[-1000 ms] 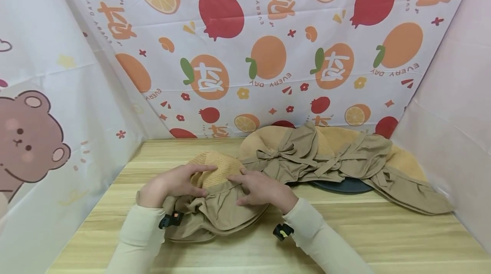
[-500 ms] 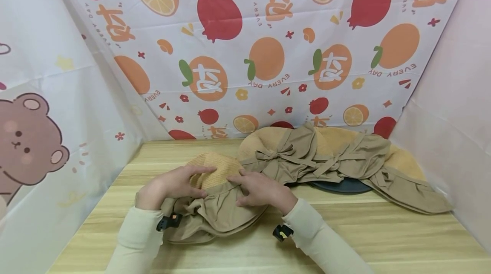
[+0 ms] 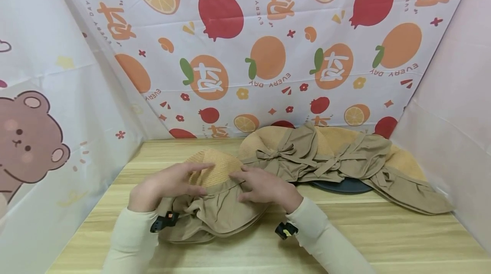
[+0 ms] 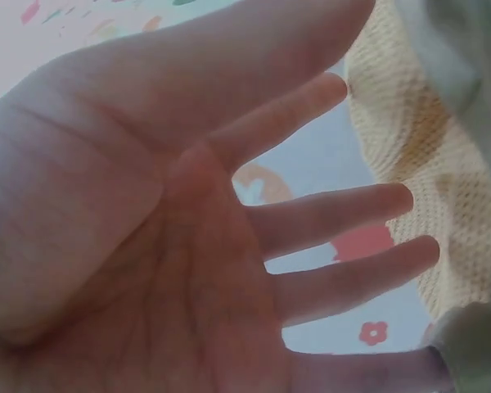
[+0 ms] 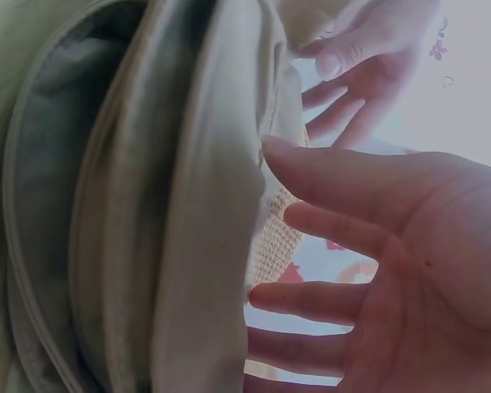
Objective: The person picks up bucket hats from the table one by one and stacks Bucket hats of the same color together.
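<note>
Straw-coloured weave forms the crown of a sun hat [image 3: 220, 210], set just left of and below the centre of the head view, its khaki cloth brim spreading in folds toward the bottom of the frame. Between the two hands lies the crown: the left hand [image 3: 170, 182] is at its left side, the right hand [image 3: 264, 185] at its right, over the upper right part of the brim. Both grips are wide, the fingers extended and the thumbs apart from them.

On the left-wrist view the fingers are straight and spread, reaching from lower left toward the woven straw along the right of the frame; some tips overlap it, though firm contact cannot be told. On the right-wrist view several layers of brim fill the left half, the straw shows near the middle, and the right thumb's tip meets the cloth edge; the fingers point left toward the hat, also spread.

At the right of the head view a row of similar hats [image 3: 287, 154] with tied bows overlaps along the back of the wooden table [image 3: 383, 240], a dark disc-like edge [image 3: 341, 186] showing beneath. A fruit-print cloth [image 3: 238, 65] hangs behind.
</note>
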A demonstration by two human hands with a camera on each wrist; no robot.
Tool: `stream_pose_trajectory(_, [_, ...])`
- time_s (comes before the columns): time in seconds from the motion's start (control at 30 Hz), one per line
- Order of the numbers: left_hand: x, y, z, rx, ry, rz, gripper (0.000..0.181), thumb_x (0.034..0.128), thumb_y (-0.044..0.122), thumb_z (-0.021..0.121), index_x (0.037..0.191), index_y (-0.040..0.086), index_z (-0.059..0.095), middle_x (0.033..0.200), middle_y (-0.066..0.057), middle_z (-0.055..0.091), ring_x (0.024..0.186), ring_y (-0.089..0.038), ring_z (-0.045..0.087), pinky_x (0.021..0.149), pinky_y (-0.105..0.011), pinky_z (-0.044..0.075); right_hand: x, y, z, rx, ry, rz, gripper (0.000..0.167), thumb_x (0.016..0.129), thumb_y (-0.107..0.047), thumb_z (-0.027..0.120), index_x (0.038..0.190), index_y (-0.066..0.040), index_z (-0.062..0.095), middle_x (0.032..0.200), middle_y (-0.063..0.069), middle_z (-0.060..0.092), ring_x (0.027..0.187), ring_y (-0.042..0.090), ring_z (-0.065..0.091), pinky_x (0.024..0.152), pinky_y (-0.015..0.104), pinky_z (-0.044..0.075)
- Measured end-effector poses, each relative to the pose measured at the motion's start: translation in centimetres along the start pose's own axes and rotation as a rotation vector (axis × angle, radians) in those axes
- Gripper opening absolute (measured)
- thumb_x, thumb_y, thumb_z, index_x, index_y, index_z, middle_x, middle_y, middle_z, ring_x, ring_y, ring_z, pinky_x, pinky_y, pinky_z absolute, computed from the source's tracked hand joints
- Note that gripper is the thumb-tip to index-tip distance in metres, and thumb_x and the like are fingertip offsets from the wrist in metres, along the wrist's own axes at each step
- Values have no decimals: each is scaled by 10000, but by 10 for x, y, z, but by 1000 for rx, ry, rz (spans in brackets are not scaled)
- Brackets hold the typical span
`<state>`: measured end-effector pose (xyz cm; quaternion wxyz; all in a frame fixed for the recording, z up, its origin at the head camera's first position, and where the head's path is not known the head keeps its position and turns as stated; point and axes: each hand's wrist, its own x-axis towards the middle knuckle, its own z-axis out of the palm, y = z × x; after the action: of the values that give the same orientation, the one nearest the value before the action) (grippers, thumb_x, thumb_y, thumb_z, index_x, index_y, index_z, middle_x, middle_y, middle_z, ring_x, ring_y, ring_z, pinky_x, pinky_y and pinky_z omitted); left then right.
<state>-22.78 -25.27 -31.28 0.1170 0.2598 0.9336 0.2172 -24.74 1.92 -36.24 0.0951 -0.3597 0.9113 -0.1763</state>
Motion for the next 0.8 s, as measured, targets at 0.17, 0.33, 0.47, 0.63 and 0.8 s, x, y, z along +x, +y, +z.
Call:
stream_pose_trajectory(0.17, [-12,0,-9,4,91,11,674,926,320,775,1509,93,524,1540,-215,521,1408,-477,489,1092,-647,459,-5,5,-8,21,26,-33,628,958,-273,748,1522,-134,512,1597,168,465,1494,370,429,1226,519,378])
stream_pose_trajectory(0.33, [-23,4,-16,47,147,29,645,944,311,754,1503,78,530,1530,-211,535,1377,-474,525,1085,-642,467,-11,12,-19,54,56,-52,597,961,-215,739,1498,-61,528,1562,185,501,1461,356,472,1205,511,405])
stream_pose_trajectory(0.47, [-29,15,-19,44,147,40,631,949,296,751,1507,101,531,1534,-171,544,1415,-433,506,1114,-628,449,-14,19,-25,59,71,-65,568,974,-206,725,1479,-25,540,1540,163,536,1435,326,508,1184,495,434])
stream_pose_trajectory(0.63, [-32,32,-17,46,122,84,618,954,315,742,1504,123,536,1522,-144,561,1430,-418,496,1128,-620,439,-16,28,-32,81,93,-78,534,975,-184,721,1458,-23,562,1503,157,576,1408,318,536,1181,526,428])
stream_pose_trajectory(0.8, [-34,45,-12,62,110,103,609,944,344,751,1488,147,561,1496,-117,586,1415,-391,516,1119,-595,456,-21,35,-39,68,118,-17,498,976,-206,719,1438,-67,595,1472,123,609,1373,311,572,1145,501,471])
